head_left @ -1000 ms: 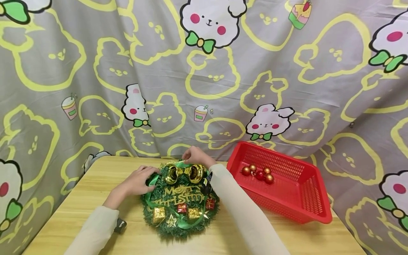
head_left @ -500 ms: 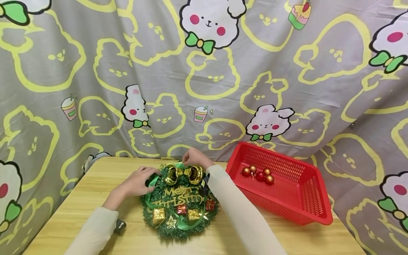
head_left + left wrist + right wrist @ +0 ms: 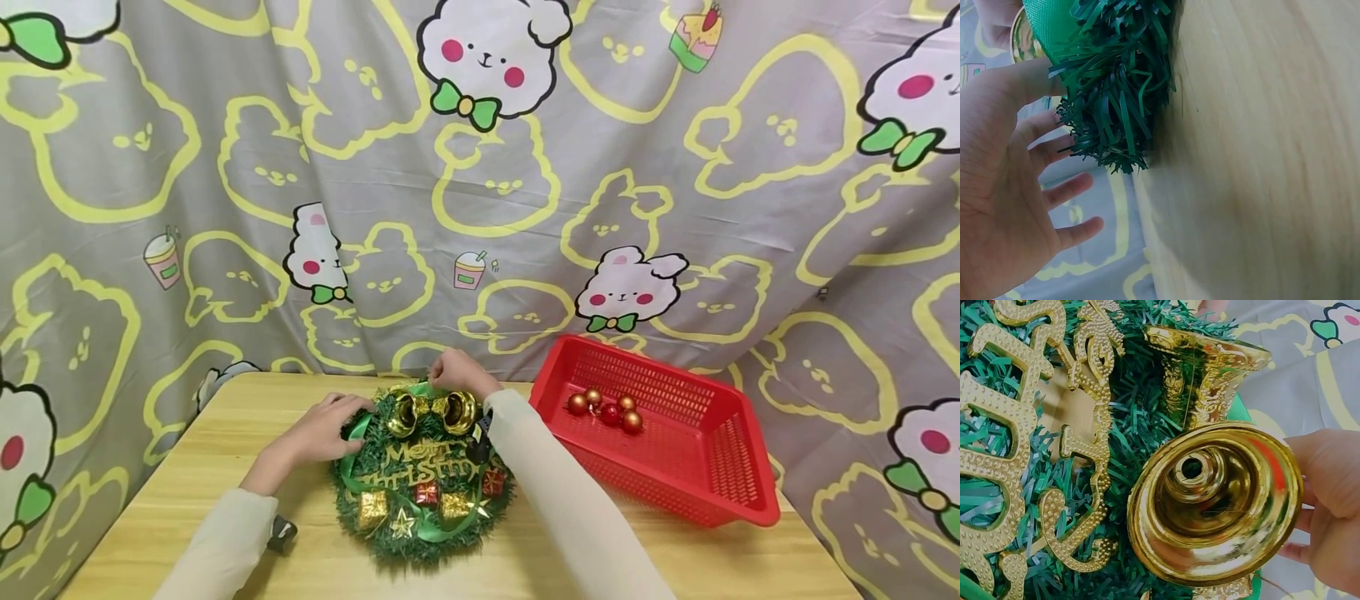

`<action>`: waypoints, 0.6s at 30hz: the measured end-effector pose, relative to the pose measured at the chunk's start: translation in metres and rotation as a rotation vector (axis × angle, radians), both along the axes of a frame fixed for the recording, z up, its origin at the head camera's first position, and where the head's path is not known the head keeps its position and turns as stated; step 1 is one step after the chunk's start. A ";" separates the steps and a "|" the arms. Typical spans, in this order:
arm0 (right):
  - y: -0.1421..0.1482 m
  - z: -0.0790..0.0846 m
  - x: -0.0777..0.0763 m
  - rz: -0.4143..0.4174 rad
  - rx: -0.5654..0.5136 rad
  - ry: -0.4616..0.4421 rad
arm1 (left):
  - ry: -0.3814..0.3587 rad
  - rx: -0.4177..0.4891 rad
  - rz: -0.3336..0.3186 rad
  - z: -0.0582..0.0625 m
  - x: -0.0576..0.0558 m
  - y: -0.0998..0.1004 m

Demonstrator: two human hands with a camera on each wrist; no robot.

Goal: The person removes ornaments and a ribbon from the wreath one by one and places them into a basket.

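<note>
On the wooden table lies a green tinsel wreath [image 3: 420,542] with gold "Merry Christmas" lettering [image 3: 420,461], small red and gold gift boxes, stars and a looping green ribbon [image 3: 437,530]. Two gold bells [image 3: 1216,503] sit at its far end. My left hand [image 3: 330,427] rests at the wreath's left edge; in the left wrist view its fingers are extended and spread, with the thumb touching the tinsel by the ribbon. My right hand [image 3: 459,372] is behind the bells, fingers bent, pinching the ribbon at the top. Its fingertips are partly hidden by a bell in the right wrist view.
A red perforated basket [image 3: 712,467] stands to the right of the wreath. Inside are several gold baubles [image 3: 632,422] and a red one [image 3: 611,414]. A grey patterned curtain [image 3: 405,275] hangs right behind the table [image 3: 217,433].
The camera view has shifted slightly. My right hand has bent a little more at the wrist behind the bells; the left hand and the wreath stay in place.
</note>
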State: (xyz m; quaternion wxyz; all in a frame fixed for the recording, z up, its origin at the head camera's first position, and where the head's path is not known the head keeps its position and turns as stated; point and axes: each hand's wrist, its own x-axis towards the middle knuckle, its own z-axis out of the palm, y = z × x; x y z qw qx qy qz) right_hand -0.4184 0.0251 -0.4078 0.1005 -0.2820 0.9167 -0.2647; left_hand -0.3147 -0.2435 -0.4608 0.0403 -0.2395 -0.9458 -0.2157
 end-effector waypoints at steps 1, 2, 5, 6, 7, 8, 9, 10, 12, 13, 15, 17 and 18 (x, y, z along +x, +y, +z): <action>0.000 0.002 0.001 -0.006 -0.001 0.004 | 0.003 -0.001 0.000 0.000 0.000 0.000; -0.001 0.003 0.001 -0.011 0.003 0.015 | 0.006 -0.002 0.000 0.000 0.000 0.000; -0.003 0.007 0.003 -0.017 0.012 0.053 | 0.020 -0.004 -0.009 0.001 0.001 0.001; -0.004 0.009 0.003 -0.020 0.014 0.068 | 0.019 0.000 -0.009 0.001 0.001 0.001; -0.005 0.011 0.004 -0.020 0.019 0.086 | 0.020 0.001 -0.008 0.001 0.001 0.001; -0.005 0.012 0.004 -0.022 0.022 0.101 | 0.018 0.003 -0.009 0.001 0.002 0.001; -0.006 0.014 0.004 -0.023 0.022 0.109 | 0.020 0.002 -0.011 0.001 0.002 0.001; -0.006 0.015 0.005 -0.022 0.023 0.116 | 0.018 0.002 -0.008 0.001 0.002 0.001; -0.008 0.019 0.006 -0.031 0.018 0.127 | 0.017 0.002 -0.002 0.002 0.003 0.001; -0.008 0.021 0.007 -0.034 0.018 0.129 | 0.020 -0.001 -0.003 0.002 0.003 0.000; -0.008 0.025 0.008 -0.044 0.014 0.132 | 0.037 -0.003 -0.008 0.001 0.003 0.000; -0.007 0.027 0.009 -0.050 0.020 0.143 | 0.045 0.000 -0.009 0.001 0.003 0.000; -0.007 0.028 0.008 -0.045 0.017 0.141 | 0.046 0.000 -0.009 0.001 0.003 0.000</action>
